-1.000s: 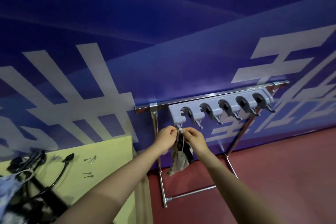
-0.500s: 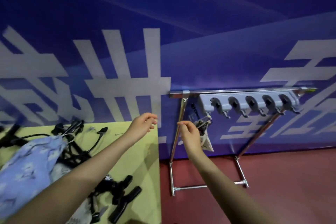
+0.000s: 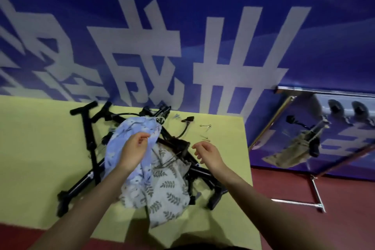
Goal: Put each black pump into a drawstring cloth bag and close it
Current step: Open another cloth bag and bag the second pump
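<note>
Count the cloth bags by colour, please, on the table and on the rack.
Blue bag, on the yellow table: 1
Grey leaf-print bag, on the table: 1
Beige bag, hanging on the metal rack: 1
Total: 3

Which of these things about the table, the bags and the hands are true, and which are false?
1. A blue patterned cloth bag lies on the pile of black pumps. True.
2. The table is red. False: it is yellow-green; the floor is red.
3. The right hand grips a pump. False: it hovers over the pile with loosely curled fingers and holds nothing.
4. A beige bag hangs from the metal rack to the right of the table. True.
5. The left hand is above the blue bag. True.
</note>
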